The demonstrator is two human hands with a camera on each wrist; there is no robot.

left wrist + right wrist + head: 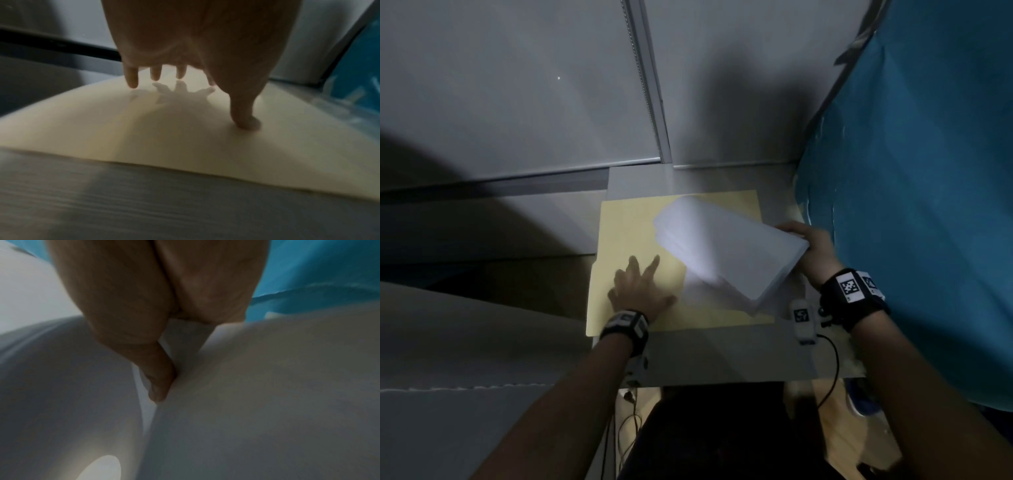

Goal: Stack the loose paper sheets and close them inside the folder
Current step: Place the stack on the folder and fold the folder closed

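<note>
Seen from above in dim light: a pale yellow card folder [640, 240] lying open and flat on a small grey tabletop [722, 353]; left hand [642, 289] spread palm down on the folder's near left part, fingers straight and apart, thumb [245, 118] pressed onto the card in the left wrist view, the other fingertips [132, 81] seeming to hover just above the surface; right hand [810, 251] at the folder's right side, gripping a thick stack of white paper sheets [726, 246] by its right-hand corner; in the right wrist view, right thumb [158, 379] clamped against the white sheets [267, 386], the remaining fingers hidden behind the paper; stack held tilted, lifted at the gripped end, its far left corner over the middle of the open folder, contact there too blurred to judge; sheet edges roughly squared, slightly fanned along the near side; black wristbands with square printed markers on both wrists; a large teal fabric panel [928, 205] just right of the table; plain grey wall panels [517, 85] behind; a thin black cable [832, 370] hanging past the table's front edge.
</note>
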